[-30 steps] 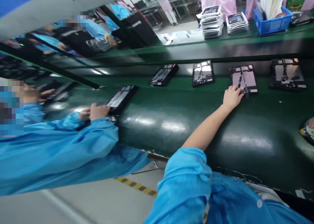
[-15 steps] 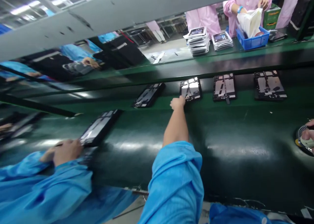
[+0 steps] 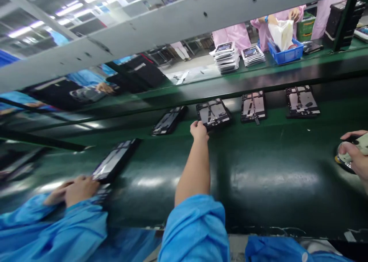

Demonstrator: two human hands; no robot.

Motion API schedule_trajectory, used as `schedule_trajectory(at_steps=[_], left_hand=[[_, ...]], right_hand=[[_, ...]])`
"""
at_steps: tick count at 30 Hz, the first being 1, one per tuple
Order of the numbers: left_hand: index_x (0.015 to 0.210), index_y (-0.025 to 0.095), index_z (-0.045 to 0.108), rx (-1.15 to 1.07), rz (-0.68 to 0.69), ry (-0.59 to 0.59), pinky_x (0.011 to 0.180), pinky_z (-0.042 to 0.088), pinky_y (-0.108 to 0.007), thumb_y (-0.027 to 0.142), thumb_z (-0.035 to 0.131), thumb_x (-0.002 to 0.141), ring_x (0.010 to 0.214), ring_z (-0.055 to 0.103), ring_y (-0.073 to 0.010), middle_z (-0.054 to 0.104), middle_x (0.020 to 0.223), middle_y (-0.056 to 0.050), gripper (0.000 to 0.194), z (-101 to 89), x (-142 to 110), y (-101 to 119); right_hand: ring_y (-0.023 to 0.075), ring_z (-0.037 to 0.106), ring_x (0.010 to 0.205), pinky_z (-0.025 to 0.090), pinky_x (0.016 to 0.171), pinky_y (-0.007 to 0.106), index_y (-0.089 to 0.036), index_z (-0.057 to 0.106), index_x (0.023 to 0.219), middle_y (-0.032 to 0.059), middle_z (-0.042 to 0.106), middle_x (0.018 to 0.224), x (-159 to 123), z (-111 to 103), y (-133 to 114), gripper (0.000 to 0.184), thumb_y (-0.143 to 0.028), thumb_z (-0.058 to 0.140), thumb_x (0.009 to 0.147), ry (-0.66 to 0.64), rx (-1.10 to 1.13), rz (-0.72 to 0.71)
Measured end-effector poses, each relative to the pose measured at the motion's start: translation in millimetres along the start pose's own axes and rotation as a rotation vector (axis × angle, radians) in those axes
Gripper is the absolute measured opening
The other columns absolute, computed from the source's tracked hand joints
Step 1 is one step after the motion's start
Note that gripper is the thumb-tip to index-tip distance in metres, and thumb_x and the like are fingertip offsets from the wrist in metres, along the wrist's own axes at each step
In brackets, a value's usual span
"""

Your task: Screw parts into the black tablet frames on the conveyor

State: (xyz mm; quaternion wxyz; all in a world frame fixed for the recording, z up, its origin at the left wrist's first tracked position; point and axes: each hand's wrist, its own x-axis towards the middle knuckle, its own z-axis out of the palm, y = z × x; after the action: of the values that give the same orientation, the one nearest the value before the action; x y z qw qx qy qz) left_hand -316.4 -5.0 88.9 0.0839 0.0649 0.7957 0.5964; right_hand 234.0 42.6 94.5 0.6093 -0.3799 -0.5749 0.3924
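Observation:
My left hand (image 3: 199,130) reaches far across the dark green conveyor belt (image 3: 258,177), its fingers closed on the near corner of an open tablet housing (image 3: 215,112) that lies skewed on the belt. At the right edge of the view my right hand (image 3: 355,156) is curled round a pale flat piece (image 3: 362,142), just above a round roll (image 3: 342,161) on the belt.
More open housings (image 3: 253,107) (image 3: 302,101) (image 3: 169,120) lie along the belt's far side. A co-worker's hands (image 3: 75,190) in blue sleeves rest at a tablet (image 3: 115,164) on my left. Stacked tablets (image 3: 227,57) and a blue bin (image 3: 284,55) sit on the far shelf by people in pink.
My left hand left one housing, moved left to its neighbour and closed on its corner; that housing has turned askew. My right hand with the pale piece has come into view.

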Motion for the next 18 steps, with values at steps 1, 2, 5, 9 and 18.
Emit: schedule_trajectory(at_steps=[1,2,5,9,18], left_hand=[[0.146,0.012,0.054,-0.051,-0.02,-0.008,0.083,0.061,-0.033,0.017,0.048,0.106,0.093,0.068,-0.0154,0.068,0.121,-0.011,0.04,-5.7,-9.8,1.9],[0.149,0.014,0.053,-0.101,-0.033,-0.025,0.082,0.06,-0.031,0.014,0.046,0.106,0.09,0.068,-0.0136,0.069,0.119,-0.01,0.043,-10.9,-21.6,3.0],[0.149,0.022,0.056,-0.225,-0.051,-0.093,0.084,0.06,-0.028,0.014,0.05,0.103,0.085,0.069,-0.0114,0.073,0.117,-0.006,0.047,-21.7,-71.3,-0.7],[0.14,0.02,0.065,-0.455,-0.151,-0.252,0.088,0.06,-0.027,0.013,0.06,0.095,0.089,0.072,-0.0136,0.074,0.123,-0.008,0.045,-22.3,-173.6,-23.8],[0.14,0.019,0.059,-0.283,-0.245,-0.726,0.088,0.06,-0.03,0.043,0.067,0.097,0.101,0.073,-0.0193,0.075,0.118,-0.009,0.05,1.9,-369.5,-89.6]], right_hand=[[0.0173,0.063,0.054,0.055,0.051,0.035,-0.026,0.074,0.094,0.0012,0.07,0.081,2.2,-0.7,0.3,0.025,-0.025,0.087,0.073,0.01,0.006,-0.011],[0.017,0.063,0.053,0.055,0.051,0.034,-0.025,0.074,0.093,0.0013,0.07,0.081,5.3,-1.7,-0.1,0.024,-0.025,0.087,0.073,0.023,0.008,-0.027],[0.0161,0.062,0.052,0.055,0.052,0.034,-0.023,0.073,0.09,0.0019,0.071,0.081,19.4,-7.1,-3.5,0.022,-0.025,0.087,0.073,0.07,0.02,-0.1],[0.0154,0.061,0.05,0.053,0.052,0.033,-0.02,0.072,0.089,0.0015,0.071,0.077,38.4,-18.0,-6.1,0.022,-0.025,0.085,0.072,0.125,0.028,-0.167],[0.0167,0.065,0.057,0.059,0.058,0.035,-0.025,0.07,0.088,0.0003,0.072,0.078,42.6,-31.2,19.2,0.022,-0.032,0.084,0.072,0.138,-0.112,-0.117]])
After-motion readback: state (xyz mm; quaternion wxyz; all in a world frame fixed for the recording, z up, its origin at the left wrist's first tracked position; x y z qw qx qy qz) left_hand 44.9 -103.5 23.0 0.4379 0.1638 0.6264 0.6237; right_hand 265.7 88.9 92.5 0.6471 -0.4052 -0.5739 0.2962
